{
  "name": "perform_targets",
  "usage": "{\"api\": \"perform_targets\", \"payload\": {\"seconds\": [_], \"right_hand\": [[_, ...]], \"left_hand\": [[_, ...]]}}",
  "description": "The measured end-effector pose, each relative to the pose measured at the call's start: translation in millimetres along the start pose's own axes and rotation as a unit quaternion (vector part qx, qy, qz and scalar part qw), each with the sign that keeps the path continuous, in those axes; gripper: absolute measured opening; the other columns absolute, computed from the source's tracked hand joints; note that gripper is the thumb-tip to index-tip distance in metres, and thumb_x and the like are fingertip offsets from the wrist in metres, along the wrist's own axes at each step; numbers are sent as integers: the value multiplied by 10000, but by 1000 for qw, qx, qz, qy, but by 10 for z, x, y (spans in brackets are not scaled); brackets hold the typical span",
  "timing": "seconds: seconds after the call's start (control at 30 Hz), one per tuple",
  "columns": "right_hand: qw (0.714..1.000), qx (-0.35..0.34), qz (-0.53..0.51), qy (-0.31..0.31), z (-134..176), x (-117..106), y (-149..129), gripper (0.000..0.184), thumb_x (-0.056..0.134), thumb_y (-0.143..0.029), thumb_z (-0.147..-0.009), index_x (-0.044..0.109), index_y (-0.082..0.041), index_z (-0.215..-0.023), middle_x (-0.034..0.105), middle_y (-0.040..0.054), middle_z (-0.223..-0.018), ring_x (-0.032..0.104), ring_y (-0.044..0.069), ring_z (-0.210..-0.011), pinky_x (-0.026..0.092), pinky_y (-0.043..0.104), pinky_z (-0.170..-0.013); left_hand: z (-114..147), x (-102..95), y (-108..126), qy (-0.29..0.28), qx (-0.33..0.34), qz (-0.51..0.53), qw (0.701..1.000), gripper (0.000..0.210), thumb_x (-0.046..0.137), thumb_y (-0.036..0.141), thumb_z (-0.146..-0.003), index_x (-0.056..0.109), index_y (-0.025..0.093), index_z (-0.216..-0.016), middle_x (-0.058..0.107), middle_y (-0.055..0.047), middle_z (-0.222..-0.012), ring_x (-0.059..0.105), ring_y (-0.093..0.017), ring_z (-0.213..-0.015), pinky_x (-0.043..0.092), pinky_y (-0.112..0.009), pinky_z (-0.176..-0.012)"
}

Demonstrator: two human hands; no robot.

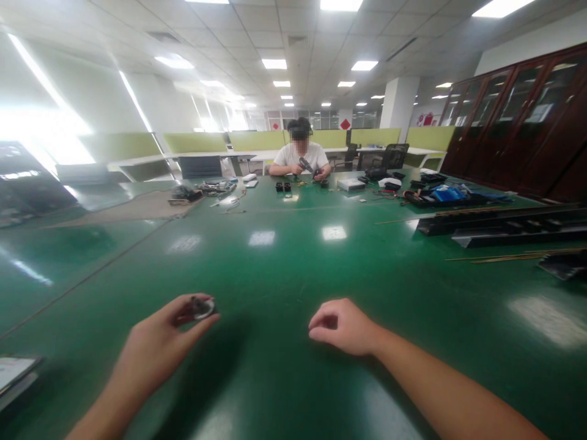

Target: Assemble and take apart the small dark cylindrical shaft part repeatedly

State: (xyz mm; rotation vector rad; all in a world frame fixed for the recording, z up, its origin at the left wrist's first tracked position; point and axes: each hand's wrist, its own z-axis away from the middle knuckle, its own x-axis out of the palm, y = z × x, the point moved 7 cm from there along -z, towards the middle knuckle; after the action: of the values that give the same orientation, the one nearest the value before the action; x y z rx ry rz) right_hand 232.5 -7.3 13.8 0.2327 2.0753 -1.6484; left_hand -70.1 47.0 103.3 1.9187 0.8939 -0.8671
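Observation:
Toward the lower left, my left hand (153, 342) is raised over the green table (275, 275). Its thumb and fingers close around a small round part (203, 308), dark with a pale metallic rim; much of it is hidden by the fingers. My right hand (343, 327) is to the right, low over the table, its fingers curled and the thumb tip near the index finger in a pinch. Whether anything tiny sits between those fingertips I cannot make out. The two hands are well apart.
Across the table a person (300, 156) holds a drill-like tool (306, 165). Small black parts (283, 186) lie before them. Long black channels (504, 226), thin rods (509, 256) and a blue item (447, 193) lie right. A flat device (16, 373) sits at the left edge.

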Motion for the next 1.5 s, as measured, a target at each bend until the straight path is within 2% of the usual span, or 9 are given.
{"api": "perform_targets", "payload": {"seconds": [0.1,0.23,0.33,0.4,0.6,0.77,0.93,1.3,1.5], "right_hand": [[999,30,-20,41,-13,-82,64,186,712,-293,-796,753,-165,-924,691,20,-742,581,124,-625,446,226,-581],[990,50,-4,129,-25,-235,190,255,669,-192,-780,696,-166,-1032,681,12,-775,581,122,-636,461,232,-603],[987,22,24,157,-28,-275,231,320,631,-109,-752,662,-178,-1062,681,20,-850,609,140,-719,490,253,-680],[986,0,48,157,-26,-268,229,366,606,-62,-730,656,-191,-1070,678,23,-886,615,151,-768,497,267,-723],[987,-19,83,136,-15,-226,178,407,583,-16,-698,658,-203,-1051,681,19,-894,617,160,-786,502,276,-737],[987,-22,89,130,-14,-215,157,370,615,-40,-707,669,-196,-1038,683,21,-891,619,160,-790,508,279,-748],[987,-26,95,127,-4,-200,170,361,621,-48,-712,673,-204,-1032,681,12,-875,619,157,-773,511,281,-740],[987,-39,108,112,4,-193,99,308,617,-41,-730,682,-207,-981,681,20,-873,615,165,-780,506,285,-738],[987,-39,112,113,-2,-188,106,302,631,-47,-728,685,-207,-978,683,22,-871,618,166,-778,503,286,-735]], "left_hand": [[-237,449,525,-66,38,87,993,348,693,434,-784,678,187,-1027,738,-43,-933,706,-221,-835,585,-336,-783],[-239,998,1140,-99,123,141,977,201,691,234,-765,683,209,-964,719,-34,-927,678,-201,-832,561,-327,-779],[-129,1301,1274,-107,148,173,968,209,673,152,-756,678,197,-960,708,-48,-949,662,-201,-865,541,-331,-800],[-68,1417,1276,-118,157,192,961,218,663,133,-762,672,194,-971,699,-51,-957,653,-200,-881,531,-335,-809],[-8,1389,1216,-120,169,222,953,214,663,141,-799,657,215,-1000,673,-38,-962,627,-186,-898,505,-319,-808],[24,1409,1176,-145,130,252,948,187,681,162,-805,648,217,-980,673,-15,-958,621,-169,-869,489,-294,-781],[23,1486,1124,-177,89,288,937,251,711,199,-798,648,244,-1037,691,8,-1030,639,-167,-942,489,-285,-848],[28,1530,1140,-213,66,328,918,244,690,327,-853,630,241,-1073,696,8,-1006,653,-171,-930,491,-275,-843],[18,1524,1130,-206,65,342,914,225,684,328,-860,622,241,-1058,691,12,-1000,648,-164,-924,494,-275,-843]]}}
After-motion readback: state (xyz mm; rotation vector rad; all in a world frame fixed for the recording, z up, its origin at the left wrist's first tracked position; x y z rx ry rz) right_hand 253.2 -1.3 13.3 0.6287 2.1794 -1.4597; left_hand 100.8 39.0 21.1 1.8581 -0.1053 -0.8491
